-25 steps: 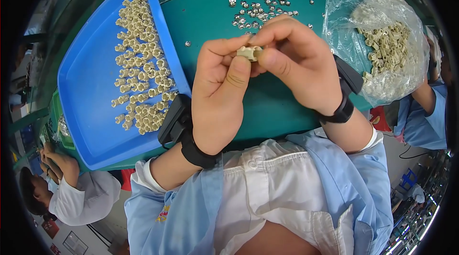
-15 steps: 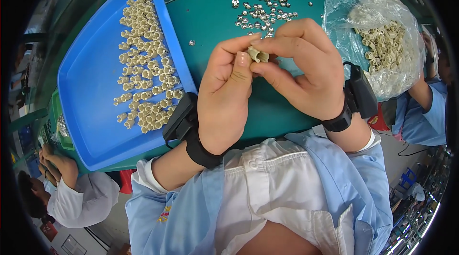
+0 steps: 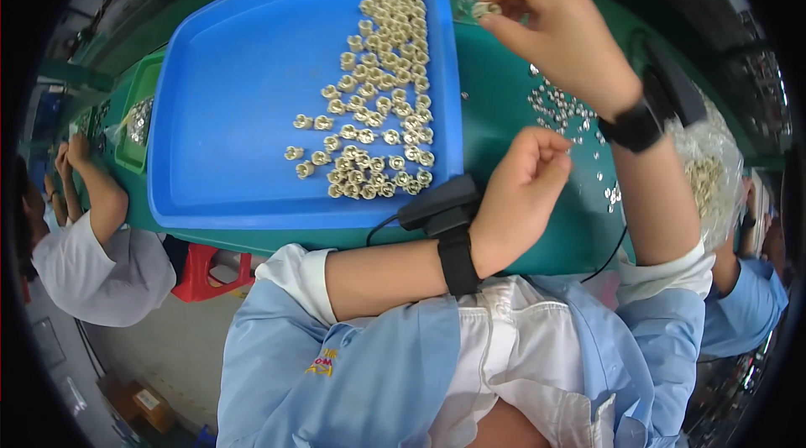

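Pinched between thumb and finger of my right hand (image 3: 564,38) is a small beige castellated plastic sleeve (image 3: 485,10), held just beyond the far right corner of the blue tray (image 3: 243,112). Nearer to me, my left hand (image 3: 522,200) is closed, its thumb and fingertips pressed together over the green mat. Whatever the left fingers hold, if anything, is too small to make out. Many similar beige sleeves (image 3: 390,53) stand in the tray's right half, packed tightly along its right wall and more loosely toward the middle.
Small shiny metal pieces (image 3: 561,108) lie scattered on the green mat (image 3: 491,99), partly behind my right forearm. A clear plastic bag (image 3: 714,171) of beige parts stands at the right. A green tray (image 3: 134,125) sits left of the blue one. Co-workers (image 3: 105,255) are at both sides.
My hands have come apart. The right one has carried the beige sleeve away toward the tray's far right corner, while the left has let go of it. The whole view has shifted leftward.
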A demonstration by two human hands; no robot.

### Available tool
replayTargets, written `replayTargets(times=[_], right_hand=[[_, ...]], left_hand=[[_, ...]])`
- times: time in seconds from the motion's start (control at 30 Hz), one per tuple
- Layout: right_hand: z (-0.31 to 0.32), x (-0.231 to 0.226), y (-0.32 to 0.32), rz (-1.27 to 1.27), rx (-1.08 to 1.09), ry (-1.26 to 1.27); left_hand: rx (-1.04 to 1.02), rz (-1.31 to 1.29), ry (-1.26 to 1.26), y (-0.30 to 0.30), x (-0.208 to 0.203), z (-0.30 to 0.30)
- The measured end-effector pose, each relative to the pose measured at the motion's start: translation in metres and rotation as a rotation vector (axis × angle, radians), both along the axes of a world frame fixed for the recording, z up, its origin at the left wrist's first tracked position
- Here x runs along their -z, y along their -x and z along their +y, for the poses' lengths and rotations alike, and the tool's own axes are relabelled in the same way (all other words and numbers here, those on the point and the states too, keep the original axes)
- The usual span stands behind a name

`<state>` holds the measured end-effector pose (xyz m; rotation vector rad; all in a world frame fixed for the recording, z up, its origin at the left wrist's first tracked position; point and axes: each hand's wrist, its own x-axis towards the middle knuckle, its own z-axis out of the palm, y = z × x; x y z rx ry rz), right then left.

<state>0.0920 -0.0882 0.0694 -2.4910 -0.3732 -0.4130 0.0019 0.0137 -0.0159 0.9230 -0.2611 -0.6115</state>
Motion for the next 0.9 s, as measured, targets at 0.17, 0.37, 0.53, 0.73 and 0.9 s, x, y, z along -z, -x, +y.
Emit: replayTargets(times=[0.17, 0.37, 0.53, 0.73, 0.9], right_hand=[[0.018, 0.025, -0.084, 0.022, -0.082, 0.129], [0.025, 0.048, -0.145, 0.109, 0.007, 0.219], [0.027, 0.062, -0.159, 0.143, 0.023, 0.244], [0.012, 0.057, -0.152, 0.094, -0.022, 0.155], [-0.020, 0.016, -0.086, 0.012, -0.085, 0.049]], left_hand=[[0.006, -0.028, 0.032, 0.003, -0.002, 0.001], [0.066, 0.003, 0.077, 0.008, -0.005, 0.001], [0.114, 0.043, 0.071, 0.008, -0.010, 0.004], [0.110, 0.013, 0.054, 0.009, -0.008, 0.004], [0.093, 0.000, 0.108, 0.009, -0.002, 0.000]])
